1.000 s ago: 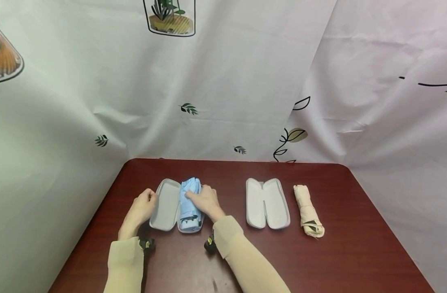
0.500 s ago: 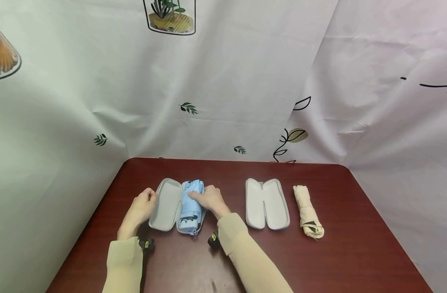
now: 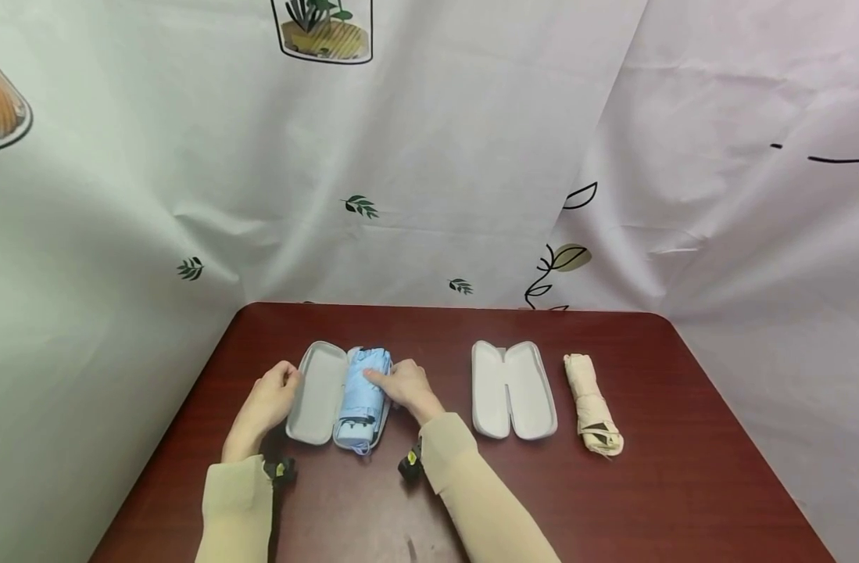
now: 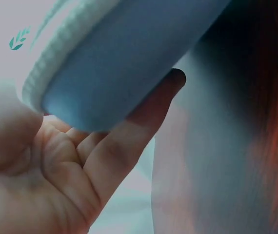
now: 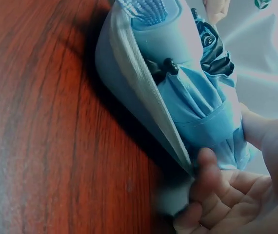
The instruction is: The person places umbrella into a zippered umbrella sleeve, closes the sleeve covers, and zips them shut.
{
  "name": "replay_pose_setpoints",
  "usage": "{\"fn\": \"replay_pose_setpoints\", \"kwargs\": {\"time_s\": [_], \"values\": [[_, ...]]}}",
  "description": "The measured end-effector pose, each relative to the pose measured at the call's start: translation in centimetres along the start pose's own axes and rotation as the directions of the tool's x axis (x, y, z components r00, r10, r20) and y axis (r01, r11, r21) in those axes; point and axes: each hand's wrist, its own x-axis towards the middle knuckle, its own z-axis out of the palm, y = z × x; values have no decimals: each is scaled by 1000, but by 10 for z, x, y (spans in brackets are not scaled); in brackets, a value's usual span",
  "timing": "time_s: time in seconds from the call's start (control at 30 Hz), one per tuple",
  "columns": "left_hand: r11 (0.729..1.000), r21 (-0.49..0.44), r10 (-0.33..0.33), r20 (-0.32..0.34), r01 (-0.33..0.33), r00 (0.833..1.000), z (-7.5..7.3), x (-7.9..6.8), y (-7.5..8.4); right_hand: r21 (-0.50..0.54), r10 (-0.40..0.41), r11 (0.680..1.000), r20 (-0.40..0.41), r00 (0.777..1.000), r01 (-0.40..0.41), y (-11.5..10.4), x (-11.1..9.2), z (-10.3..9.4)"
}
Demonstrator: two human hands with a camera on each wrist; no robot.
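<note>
In the head view, an unzipped grey case (image 3: 320,399) lies spread on the left part of the table. A light blue folding umbrella (image 3: 364,391) sits in its right half, wrist cord (image 5: 146,10) hanging over the near end. My left hand (image 3: 274,395) grips the outer edge of the left half; in the left wrist view its fingers lie under the blue-grey shell (image 4: 129,63). My right hand (image 3: 405,385) holds the umbrella, thumb on top and fingers along its right side by the case's zipper edge (image 5: 144,87).
A second case (image 3: 531,391), pale and spread flat, lies right of the middle. Farther right is a beige folded umbrella (image 3: 593,407). The dark red table (image 3: 682,485) ends at a patterned white cloth (image 3: 429,156) behind.
The blue umbrella has slid slightly towards me and its near end has swung left, so its cord now shows. My right hand has shifted a little right; my left hand stays on the case.
</note>
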Motion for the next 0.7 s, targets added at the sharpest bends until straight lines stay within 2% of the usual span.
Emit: {"fn": "replay_pose_setpoints", "kwargs": {"time_s": [0.33, 0.53, 0.7], "values": [[1000, 3, 10, 1, -10, 1000, -4, -4, -2, -27, -55, 998, 32, 998, 56, -2, -3, 5], [1000, 11, 6, -9, -6, 1000, -3, -3, -2, -62, -103, 993, -20, 994, 102, 1, -6, 5], [1000, 3, 9, -4, -9, 1000, -3, -1, 0, 10, -117, 993, -54, 992, 118, 0, -8, 0]]}}
